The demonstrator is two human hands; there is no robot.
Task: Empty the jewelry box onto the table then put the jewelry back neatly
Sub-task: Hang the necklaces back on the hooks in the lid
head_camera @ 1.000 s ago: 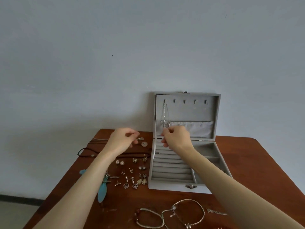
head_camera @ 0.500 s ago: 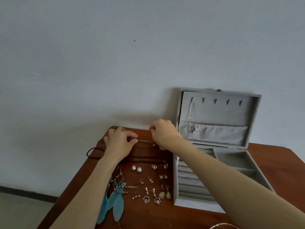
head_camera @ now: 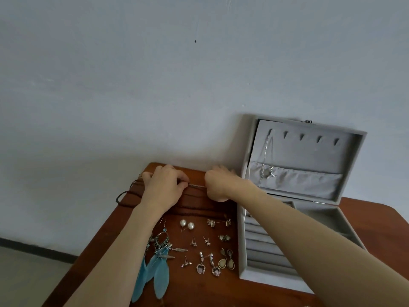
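Left hand (head_camera: 162, 187) and right hand (head_camera: 221, 185) are each pinching an end of a thin silver chain (head_camera: 197, 185), stretching it over the table (head_camera: 194, 291) at frame centre. Jewelry box (head_camera: 298, 191) is standing open at right. Judgement: lifting slowly and taut is avoiding tangles with the dark cords (head_camera: 128, 196) beneath.

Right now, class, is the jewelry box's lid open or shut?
Open. The jewelry box has its lid standing upright against the wall, showing its hooks, with one silver necklace hanging from the leftmost.
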